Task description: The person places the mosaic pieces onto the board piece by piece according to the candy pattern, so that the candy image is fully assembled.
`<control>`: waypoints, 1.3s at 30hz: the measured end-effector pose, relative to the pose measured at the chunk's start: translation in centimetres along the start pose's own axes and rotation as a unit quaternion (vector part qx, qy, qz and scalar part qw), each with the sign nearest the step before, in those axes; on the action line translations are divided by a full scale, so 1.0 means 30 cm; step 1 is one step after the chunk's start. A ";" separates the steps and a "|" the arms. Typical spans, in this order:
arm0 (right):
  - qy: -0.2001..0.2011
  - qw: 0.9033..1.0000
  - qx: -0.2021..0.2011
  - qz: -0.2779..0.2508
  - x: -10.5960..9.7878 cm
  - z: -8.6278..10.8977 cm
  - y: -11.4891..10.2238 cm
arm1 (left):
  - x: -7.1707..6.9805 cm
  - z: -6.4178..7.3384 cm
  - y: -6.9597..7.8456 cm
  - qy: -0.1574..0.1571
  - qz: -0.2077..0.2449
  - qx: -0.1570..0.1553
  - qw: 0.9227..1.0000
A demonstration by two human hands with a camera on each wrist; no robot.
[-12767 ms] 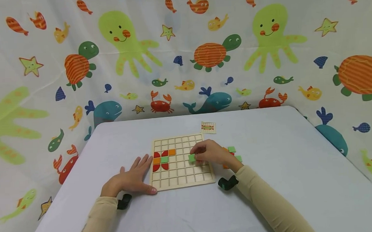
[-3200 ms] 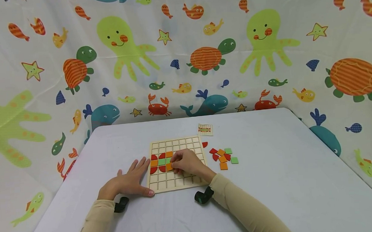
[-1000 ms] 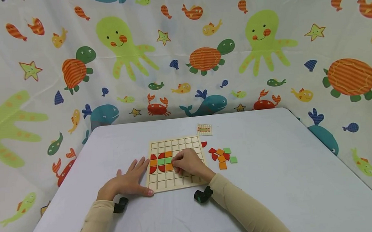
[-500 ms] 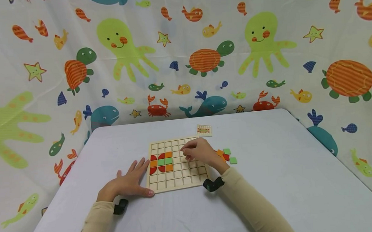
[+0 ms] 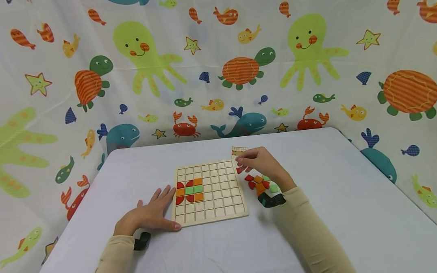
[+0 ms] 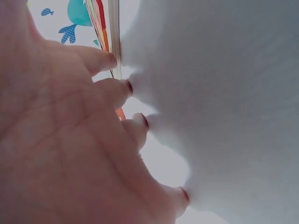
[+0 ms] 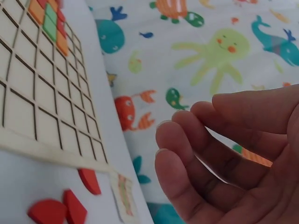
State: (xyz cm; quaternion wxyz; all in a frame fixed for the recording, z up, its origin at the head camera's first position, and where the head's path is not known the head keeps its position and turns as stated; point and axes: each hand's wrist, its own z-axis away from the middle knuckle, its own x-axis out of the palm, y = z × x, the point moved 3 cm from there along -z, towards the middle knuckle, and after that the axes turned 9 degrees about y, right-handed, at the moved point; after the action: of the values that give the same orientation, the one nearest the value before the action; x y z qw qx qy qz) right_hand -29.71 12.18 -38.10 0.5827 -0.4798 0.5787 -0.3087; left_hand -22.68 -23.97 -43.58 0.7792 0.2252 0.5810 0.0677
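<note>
A wooden grid board [image 5: 221, 207] lies on the table, with red quarter-circle, orange and green tiles [image 5: 193, 189] filling cells at its left. My left hand [image 5: 148, 215] rests spread out against the board's left edge, thumb by the near corner. In the air past the board's right side, my right hand [image 5: 265, 165] hangs with loosely bent fingers. Between its thumb and fingers nothing shows in the right wrist view. Beneath those fingertips are a red quarter-circle tile [image 5: 239, 170] and a small pattern card [image 5: 235, 150], which the hand partly covers in the head view.
Right of the board several loose tiles lie in a heap, among them an orange tile [image 5: 258, 179], a green tile [image 5: 274, 188] and a red tile [image 5: 249, 177]. A patterned sea-animal cloth [image 5: 200, 51] hangs behind the white table [image 5: 353, 208].
Over the whole span, two green-and-orange cells of the third column got filled. In the last second my right hand left the board, moving right and back towards the card. My left hand stayed.
</note>
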 end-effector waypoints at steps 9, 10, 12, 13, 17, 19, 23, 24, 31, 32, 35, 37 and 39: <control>0.021 0.999 0.004 0.039 -0.132 0.007 0.037 | -0.001 -0.001 0.013 -0.007 -0.007 -0.014 1.000; 0.024 0.999 0.005 0.044 -0.144 0.010 0.042 | -0.002 0.000 0.017 -0.006 -0.008 -0.013 1.000; 0.026 0.998 0.007 0.053 -0.166 0.015 0.050 | -0.002 0.001 0.024 -0.002 -0.014 -0.014 1.000; 0.027 0.998 0.009 0.058 -0.175 0.016 0.056 | -0.002 0.001 0.025 0.000 -0.017 -0.015 1.000; 0.027 0.996 0.020 0.083 -0.203 0.019 0.080 | 0.003 0.005 0.026 0.010 -0.016 -0.009 1.000; 0.026 0.994 0.030 0.098 -0.212 0.019 0.095 | 0.007 0.009 0.024 0.016 -0.010 -0.007 1.000; 0.020 0.992 0.048 0.115 -0.221 0.023 0.115 | 0.017 0.016 0.020 0.024 0.002 -0.004 1.000; 0.018 0.991 0.052 0.119 -0.223 0.023 0.120 | 0.018 0.017 0.021 0.025 0.003 -0.004 1.000; 0.003 0.986 0.083 0.147 -0.228 0.022 0.150 | 0.013 0.013 0.033 0.016 0.000 -0.014 1.000; 0.001 0.985 0.087 0.151 -0.226 0.022 0.155 | 0.011 0.010 0.038 0.012 -0.003 -0.018 1.000; -0.009 0.981 0.093 0.172 -0.211 0.018 0.165 | 0.003 0.000 0.049 0.001 -0.014 -0.028 1.000; -0.020 0.977 0.093 0.188 -0.196 0.015 0.168 | -0.004 -0.003 0.055 -0.005 -0.017 -0.031 0.999; -0.033 0.973 0.093 0.207 -0.179 0.011 0.170 | -0.012 -0.005 0.060 -0.007 -0.015 -0.033 0.999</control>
State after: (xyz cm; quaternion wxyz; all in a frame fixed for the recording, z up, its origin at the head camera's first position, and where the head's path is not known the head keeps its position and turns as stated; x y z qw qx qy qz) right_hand -31.15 18.94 -40.79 0.6947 -0.3030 0.6150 -0.2176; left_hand -22.66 -22.45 -42.53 0.7909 0.1914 0.5766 0.0734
